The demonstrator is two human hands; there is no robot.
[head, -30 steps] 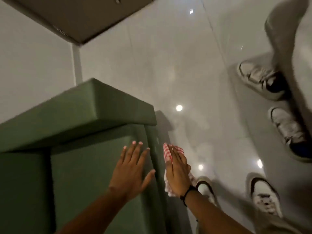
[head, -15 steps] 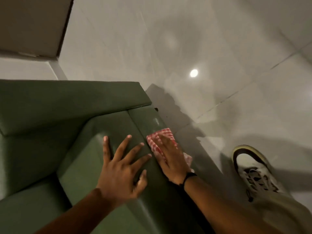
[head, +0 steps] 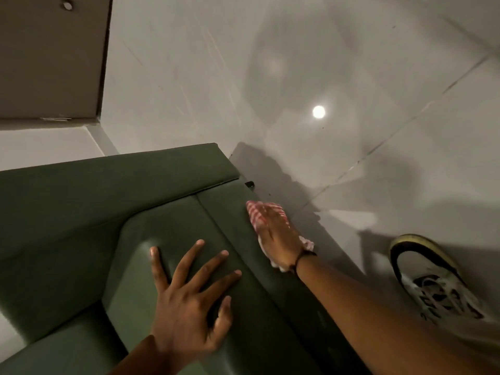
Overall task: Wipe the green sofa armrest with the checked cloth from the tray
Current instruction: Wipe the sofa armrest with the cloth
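Observation:
The green sofa armrest [head: 173, 234] fills the lower left of the head view. My left hand [head: 189, 301] lies flat on its top with fingers spread and holds nothing. My right hand [head: 278, 239] presses the red-and-white checked cloth [head: 257, 209] against the armrest's outer right edge. Part of the cloth sticks out past my fingertips and a bit shows by my wrist; the rest is hidden under the palm. No tray is in view.
The sofa back [head: 113, 174] runs across behind the armrest. Glossy grey floor tiles [head: 351, 90] lie to the right, with my white shoe [head: 433, 280] at the lower right. A brown panel [head: 48, 55] stands at the upper left.
My right hand has slid the cloth forward along the armrest's outer edge. The left hand stays flat on top. The view has tilted, and another person's shoes have left the view.

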